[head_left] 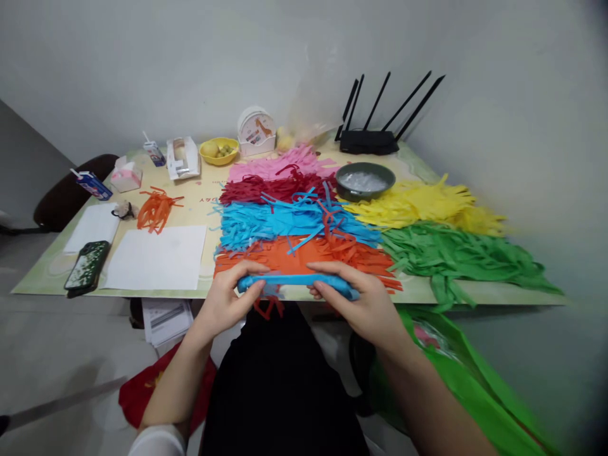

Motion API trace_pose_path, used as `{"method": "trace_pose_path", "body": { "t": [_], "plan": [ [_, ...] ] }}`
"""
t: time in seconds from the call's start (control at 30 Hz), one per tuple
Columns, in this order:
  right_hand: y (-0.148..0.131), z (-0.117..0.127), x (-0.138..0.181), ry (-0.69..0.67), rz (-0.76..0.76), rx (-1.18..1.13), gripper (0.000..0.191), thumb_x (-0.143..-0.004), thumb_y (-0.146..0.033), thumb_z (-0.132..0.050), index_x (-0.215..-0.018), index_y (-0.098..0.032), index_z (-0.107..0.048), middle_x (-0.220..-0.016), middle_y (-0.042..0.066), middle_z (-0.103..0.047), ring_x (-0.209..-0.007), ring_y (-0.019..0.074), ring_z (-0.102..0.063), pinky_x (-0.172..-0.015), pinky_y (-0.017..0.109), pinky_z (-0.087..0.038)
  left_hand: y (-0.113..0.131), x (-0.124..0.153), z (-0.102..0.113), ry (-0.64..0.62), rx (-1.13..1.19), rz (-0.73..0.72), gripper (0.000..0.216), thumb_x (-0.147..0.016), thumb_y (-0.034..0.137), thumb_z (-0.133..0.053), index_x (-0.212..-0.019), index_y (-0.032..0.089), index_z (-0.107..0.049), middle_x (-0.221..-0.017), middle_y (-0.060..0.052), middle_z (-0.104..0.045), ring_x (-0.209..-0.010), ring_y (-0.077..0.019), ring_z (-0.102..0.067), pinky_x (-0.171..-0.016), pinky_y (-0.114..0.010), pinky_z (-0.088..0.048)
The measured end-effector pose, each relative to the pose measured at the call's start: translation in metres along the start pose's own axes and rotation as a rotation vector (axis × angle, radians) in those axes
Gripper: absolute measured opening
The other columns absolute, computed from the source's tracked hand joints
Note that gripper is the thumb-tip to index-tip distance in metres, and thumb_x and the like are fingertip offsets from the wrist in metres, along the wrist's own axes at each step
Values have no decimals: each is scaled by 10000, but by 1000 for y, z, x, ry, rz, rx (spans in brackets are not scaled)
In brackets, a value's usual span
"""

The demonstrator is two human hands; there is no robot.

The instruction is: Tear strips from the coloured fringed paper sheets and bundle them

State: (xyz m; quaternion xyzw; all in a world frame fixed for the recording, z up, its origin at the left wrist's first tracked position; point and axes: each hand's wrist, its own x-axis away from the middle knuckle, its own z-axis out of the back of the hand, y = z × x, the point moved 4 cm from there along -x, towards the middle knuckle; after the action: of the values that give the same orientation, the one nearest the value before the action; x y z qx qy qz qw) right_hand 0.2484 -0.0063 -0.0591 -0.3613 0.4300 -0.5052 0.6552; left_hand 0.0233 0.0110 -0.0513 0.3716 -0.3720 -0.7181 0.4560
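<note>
A blue rolled strip (pixel 291 279), of paper or thin fabric, stretches level between my two hands above the table's front edge. My left hand (pixel 232 296) is closed on its left end, thumb below and fingers above. Its right end is gripped between the thumb and fingers of my right hand (pixel 365 305). Just behind lies a pile of orange fringed strips (pixel 285 253). Beyond that are stacks of blue fringed strips (pixel 280 218), dark red strips (pixel 266 188) and pink strips (pixel 285 166).
Yellow strips (pixel 427 202) and green strips (pixel 456 250) cover the right side, beside a round bowl (pixel 365 180) and a black router (pixel 368 142). On the left lie white paper (pixel 154 258), a phone (pixel 87 266) and orange scraps (pixel 156 210). A green bag (pixel 475 380) stands below, right.
</note>
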Motion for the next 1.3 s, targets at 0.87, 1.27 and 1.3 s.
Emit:
{"method": "trace_pose_path", "body": {
  "t": [0.87,1.27,1.3],
  "plan": [
    [8,-12,-10,-22,-1,-566,111,-817,-245,-669,-779,-178,-749,-694,49,-735,-591,150,-697,-563,242,-583,-8,-2,-9,-136,518,88,179,-837,287,-642,-816,146,-750,-772,-82,-728,-664,-175,-681,-655,-286,-550],
    [-26,-6,-3,-214,569,12,237,-834,-54,-524,-899,-189,-708,-819,45,-739,-768,122,-702,-733,209,-540,16,-23,-23,-667,97,75,296,-920,362,-535,-941,118,-700,-765,-62,-719,-695,-144,-653,-699,-228,-500],
    [-25,-5,-2,-226,583,20,249,-835,-49,-520,-909,-192,-711,-832,46,-742,-787,123,-703,-752,210,-540,15,-23,-24,-675,73,73,300,-921,364,-532,-905,117,-700,-726,-55,-709,-668,-137,-642,-684,-222,-494]
  ]
}}
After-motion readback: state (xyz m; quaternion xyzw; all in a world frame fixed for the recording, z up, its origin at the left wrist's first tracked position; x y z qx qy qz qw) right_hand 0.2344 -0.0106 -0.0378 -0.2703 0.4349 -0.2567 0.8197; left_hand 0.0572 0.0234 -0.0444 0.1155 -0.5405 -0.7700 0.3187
